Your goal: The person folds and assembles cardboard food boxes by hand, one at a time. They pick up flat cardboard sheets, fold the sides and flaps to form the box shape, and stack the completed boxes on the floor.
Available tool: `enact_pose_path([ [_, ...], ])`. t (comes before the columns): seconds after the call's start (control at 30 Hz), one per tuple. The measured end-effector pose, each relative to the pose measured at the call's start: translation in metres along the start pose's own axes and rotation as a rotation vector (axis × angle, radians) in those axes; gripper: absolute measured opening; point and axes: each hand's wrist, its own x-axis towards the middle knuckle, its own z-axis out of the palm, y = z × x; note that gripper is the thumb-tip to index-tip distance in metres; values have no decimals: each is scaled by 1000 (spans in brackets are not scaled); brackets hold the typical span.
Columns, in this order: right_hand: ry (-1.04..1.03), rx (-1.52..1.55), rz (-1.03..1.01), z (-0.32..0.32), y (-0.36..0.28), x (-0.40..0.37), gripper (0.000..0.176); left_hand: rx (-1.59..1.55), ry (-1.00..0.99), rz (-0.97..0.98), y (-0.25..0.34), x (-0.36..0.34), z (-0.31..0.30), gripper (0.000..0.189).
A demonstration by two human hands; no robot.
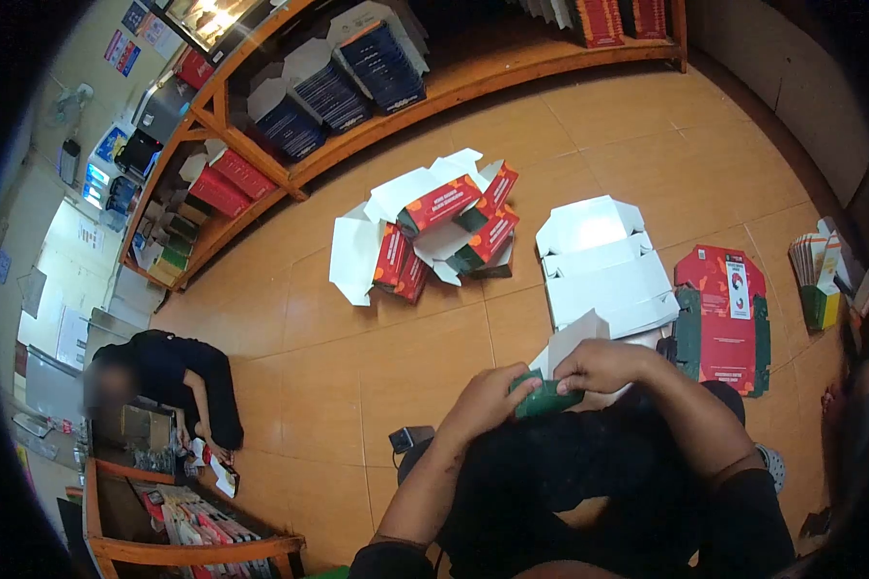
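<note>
Above my lap, a partly folded cardboard box (pixel 547 399) shows a green side and a raised white flap. My left hand (pixel 490 398) grips its left end, with the thumb on the green panel. On the other side my right hand (pixel 597 368) is closed on the box edge, fingers curled by the white flap. Just beyond lies a stack of flat box blanks (pixel 608 280), white side up. To the right of that stack lie red and green blanks (pixel 719 323), printed side up. Several folded red and green boxes (pixel 439 207) are heaped on the floor ahead.
A wooden shelf (pixel 473 85) along the back holds stacks of dark blue cartons (pixel 381 68) and red cartons (pixel 227 183). At left, a person (pixel 188 381) in dark clothes crouches near a wooden rack (pixel 198 550). A small dark cube-shaped object (pixel 410 439) sits by my left knee.
</note>
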Motion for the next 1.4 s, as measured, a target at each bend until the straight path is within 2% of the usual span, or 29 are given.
enact_pose_path([
  [0.07,-41,-6,54,-4,-9,-1,26,185,33,98,1,0,5,31],
  [0.13,-26,17,87,-4,-9,-3,26,173,31,82,6,-1,2,31],
  [0.2,-2,36,98,-2,-2,-2,27,-86,55,23,7,-2,0,31],
  [0.4,36,-67,57,3,-6,3,25,108,43,119,0,3,14,29],
  [0.53,113,-105,129,-3,-14,-1,20,43,43,25,-1,1,2,31],
  [0.6,359,-116,85,-9,-18,-5,15,-157,14,-133,-5,0,-4,31],
  [0.63,713,-234,-99,-9,-13,-2,12,-250,128,-71,-9,0,1,28],
  [0.67,1064,-355,-291,-11,-8,0,10,-255,117,-72,-1,0,-1,28],
  [0.73,1405,-238,-163,-16,-4,-6,12,-389,469,-76,15,-4,-9,24],
  [0.77,1431,-51,-95,-18,-7,-9,17,-379,459,-96,12,-5,-8,24],
  [0.8,1318,84,-35,-17,0,-12,18,-401,586,11,7,0,-5,22],
  [0.83,1204,70,-40,-13,6,-9,16,-418,708,115,2,2,-2,21],
  [0.87,1087,59,-45,-5,11,-5,15,-403,700,92,-4,2,1,21],
  [0.93,1044,-72,-78,8,10,10,25,-232,829,183,-6,7,4,18],
  [1.0,1158,-126,-79,12,9,23,23,-252,807,130,-3,5,5,16],
  [1.03,1141,-108,-64,16,8,25,23,-286,776,163,-5,5,7,16],
  [1.1,1253,165,-118,15,7,27,19,-273,752,198,-9,8,6,16],
  [1.2,1178,-100,-173,13,14,20,20,-323,738,169,-6,9,7,18],
  [1.23,1174,-96,-168,12,10,19,20,-382,713,163,-3,9,8,18],
  [1.3,1182,-19,-33,10,3,22,20,-356,687,161,-7,10,9,18],
  [1.4,1100,53,-37,12,20,25,19,-309,680,159,-11,12,10,19],
])
